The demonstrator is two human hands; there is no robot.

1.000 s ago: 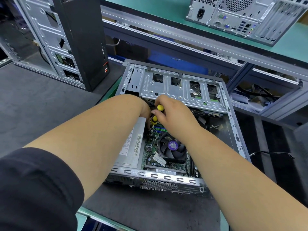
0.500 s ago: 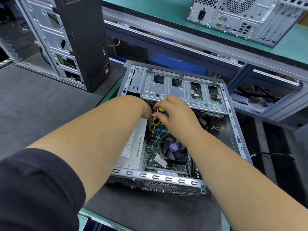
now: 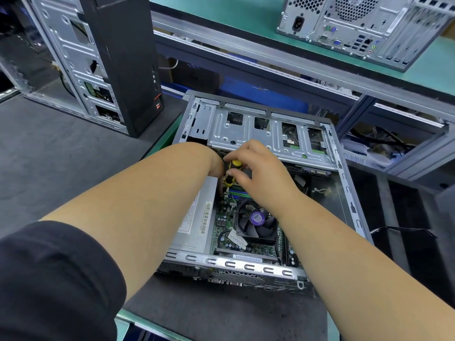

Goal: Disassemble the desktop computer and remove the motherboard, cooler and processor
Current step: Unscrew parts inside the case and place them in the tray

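Observation:
An open desktop case (image 3: 347, 193) lies flat on the dark mat. Inside it sit the green motherboard (image 3: 222, 223), a black fan cooler (image 3: 256, 221) with a purple label, and a silver power supply (image 3: 199, 217) at the left. A metal drive cage (image 3: 258, 134) spans the far side. My right hand (image 3: 258, 168) grips a yellow-and-black screwdriver (image 3: 232, 172) held upright over the board's far left corner. My left hand (image 3: 216, 163) reaches down beside the screwdriver; its fingers are hidden under the wrist and the drive cage.
A black tower case (image 3: 118, 57) with its side open stands at the far left. Another grey computer (image 3: 357, 28) lies on the green shelf behind. A black cable (image 3: 403, 228) trails on the mat at the right. Cables fill the lower shelf at the right.
My right hand has shifted slightly on the screwdriver handle, its fingers turning around the yellow top. Both arms stay in about the same place over the case.

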